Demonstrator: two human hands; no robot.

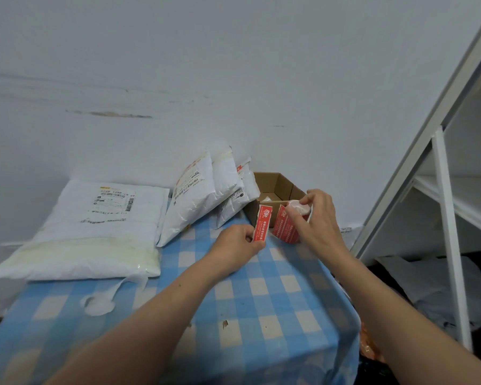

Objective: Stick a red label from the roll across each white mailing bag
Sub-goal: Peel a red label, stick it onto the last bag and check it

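Observation:
My left hand (pixel 238 244) pinches the lower end of a loose red label (pixel 263 225) that stands upright above the checked tablecloth. Just to its right, my right hand (pixel 318 218) holds the roll of red labels (pixel 289 222), fingers wrapped over its top. A large white mailing bag (pixel 95 229) with a printed shipping slip lies flat at the left. Several smaller white mailing bags (pixel 197 201) lean against the wall behind it, close to my left hand.
An open cardboard box (pixel 275 187) sits by the wall behind my hands. The table wears a blue-and-white checked cloth (pixel 261 301); crumpled white backing paper (pixel 99 304) lies on it at the left. A white shelf frame (pixel 447 218) stands at the right, dark items beneath it.

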